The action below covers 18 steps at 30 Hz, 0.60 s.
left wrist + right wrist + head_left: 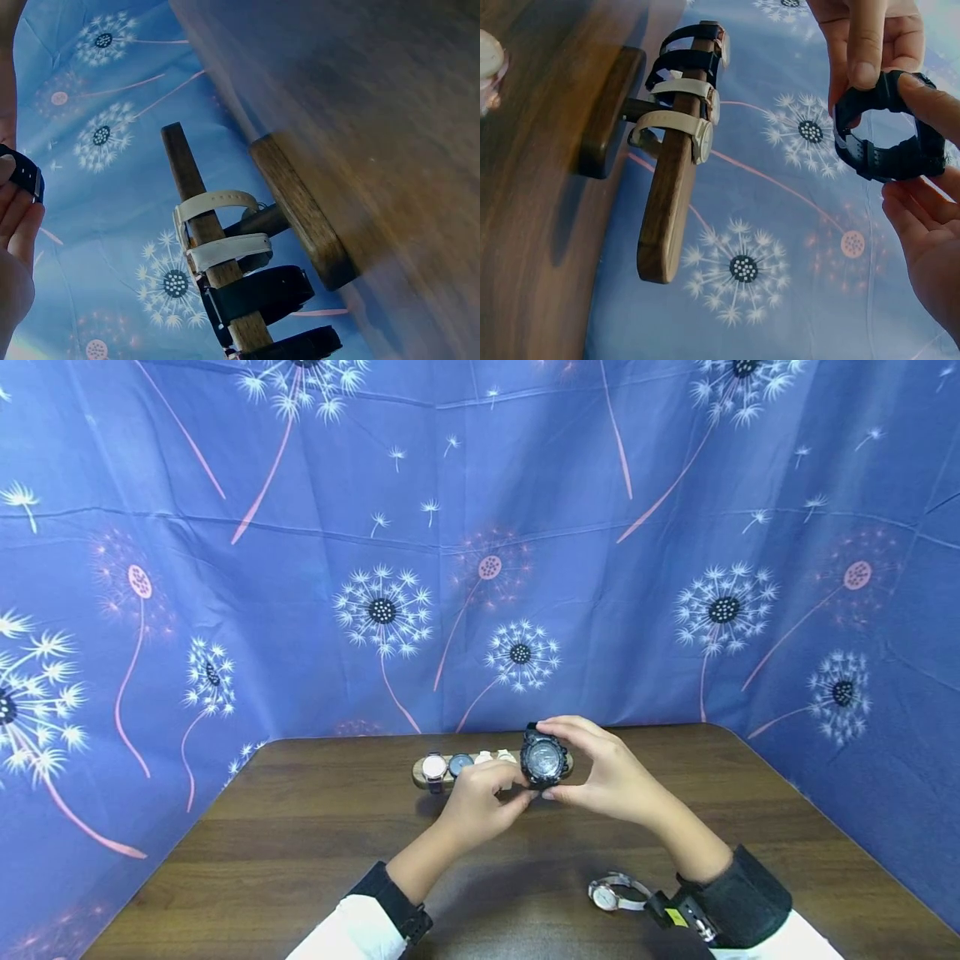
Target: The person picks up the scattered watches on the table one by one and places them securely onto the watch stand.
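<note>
Chunky black sports watch up in the air, both your hands on it

So you've got the black sports watch (543, 758) held up off the desk (300, 810), dial facing you, strap curved round in a loop. Your right hand (611, 774) is at its 3 o'clock side, fingers above and thumb below, pinching the case between them. Your left hand (480, 806) comes in from 8 o'clock, fingers and thumb pinching the band.

Right behind it, apart from the watch, is your wooden watch stand (664, 217), stretching off toward 9 o'clock. From the 9 o'clock end it carries a white-faced watch (433, 767) and a dark-faced watch (460, 765), both on black straps, then a white-strapped watch (682, 88) and a cream-strapped watch (667, 120). One loose pale-strapped watch (604, 897) lies at 5 o'clock, near your right cuff (750, 893).
</note>
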Each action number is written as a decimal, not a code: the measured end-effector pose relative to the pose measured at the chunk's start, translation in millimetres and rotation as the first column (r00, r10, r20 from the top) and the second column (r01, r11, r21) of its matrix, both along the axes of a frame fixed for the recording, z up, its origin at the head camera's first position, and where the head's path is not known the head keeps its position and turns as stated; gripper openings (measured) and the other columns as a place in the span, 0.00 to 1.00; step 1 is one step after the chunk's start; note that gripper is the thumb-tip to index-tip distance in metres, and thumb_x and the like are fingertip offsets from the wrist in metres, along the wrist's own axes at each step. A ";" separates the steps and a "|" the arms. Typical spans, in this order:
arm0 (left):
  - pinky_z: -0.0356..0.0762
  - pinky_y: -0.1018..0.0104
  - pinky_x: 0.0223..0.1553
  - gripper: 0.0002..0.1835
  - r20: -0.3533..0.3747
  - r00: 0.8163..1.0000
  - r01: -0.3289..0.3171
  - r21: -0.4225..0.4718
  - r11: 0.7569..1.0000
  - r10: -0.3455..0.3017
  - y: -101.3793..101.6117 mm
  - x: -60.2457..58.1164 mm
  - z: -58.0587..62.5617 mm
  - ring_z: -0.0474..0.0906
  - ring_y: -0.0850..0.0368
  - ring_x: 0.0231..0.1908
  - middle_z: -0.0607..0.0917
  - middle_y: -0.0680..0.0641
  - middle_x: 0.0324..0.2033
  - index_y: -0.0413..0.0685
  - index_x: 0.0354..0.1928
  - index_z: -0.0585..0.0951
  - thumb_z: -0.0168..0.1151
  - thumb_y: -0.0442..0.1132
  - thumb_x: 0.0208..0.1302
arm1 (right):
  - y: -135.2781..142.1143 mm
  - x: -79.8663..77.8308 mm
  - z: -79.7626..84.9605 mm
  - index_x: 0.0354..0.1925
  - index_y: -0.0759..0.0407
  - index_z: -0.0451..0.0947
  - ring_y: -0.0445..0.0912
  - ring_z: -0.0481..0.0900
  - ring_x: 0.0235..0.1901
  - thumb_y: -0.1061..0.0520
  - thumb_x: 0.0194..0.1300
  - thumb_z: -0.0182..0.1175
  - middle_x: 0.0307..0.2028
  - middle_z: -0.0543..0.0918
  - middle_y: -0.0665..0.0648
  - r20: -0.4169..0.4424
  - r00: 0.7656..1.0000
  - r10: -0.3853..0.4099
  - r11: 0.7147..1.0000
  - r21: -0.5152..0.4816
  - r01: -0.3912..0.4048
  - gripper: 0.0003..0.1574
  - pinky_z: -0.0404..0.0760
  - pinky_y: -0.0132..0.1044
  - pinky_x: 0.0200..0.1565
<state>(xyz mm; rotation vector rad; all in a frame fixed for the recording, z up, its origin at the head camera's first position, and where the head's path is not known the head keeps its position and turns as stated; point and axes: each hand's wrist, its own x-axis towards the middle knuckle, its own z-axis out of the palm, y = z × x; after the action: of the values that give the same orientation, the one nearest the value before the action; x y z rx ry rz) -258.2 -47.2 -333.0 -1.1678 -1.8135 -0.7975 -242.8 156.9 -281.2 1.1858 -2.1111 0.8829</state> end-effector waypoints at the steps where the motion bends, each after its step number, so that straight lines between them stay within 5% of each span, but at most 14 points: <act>1: 0.71 0.81 0.32 0.07 0.005 1.000 0.000 -0.001 1.000 0.000 -0.6 0.1 -0.4 0.73 0.72 0.30 0.82 0.56 0.26 0.51 0.25 0.78 0.67 0.33 0.46 | 0.2 -3.9 -2.9 0.55 0.58 0.71 0.47 0.70 0.53 0.57 0.31 0.76 0.53 0.74 0.56 -0.009 1.000 0.001 1.000 -0.001 -0.001 0.48 0.70 0.44 0.54; 18: 0.74 0.77 0.37 0.05 0.096 0.995 0.042 -0.001 0.999 -0.042 -8.0 0.0 -5.7 0.75 0.71 0.35 0.83 0.55 0.28 0.51 0.27 0.81 0.69 0.37 0.47 | -2.6 -9.8 -12.7 0.56 0.55 0.70 0.46 0.70 0.54 0.56 0.35 0.75 0.54 0.74 0.54 -0.087 0.996 -0.020 0.998 0.058 0.025 0.46 0.71 0.43 0.54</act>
<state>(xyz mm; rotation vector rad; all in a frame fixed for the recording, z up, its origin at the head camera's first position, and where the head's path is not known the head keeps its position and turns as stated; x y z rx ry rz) -258.2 -55.2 -338.6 -1.1913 -1.8738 -0.8884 -252.6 154.3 -293.9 1.2053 -2.0900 0.7509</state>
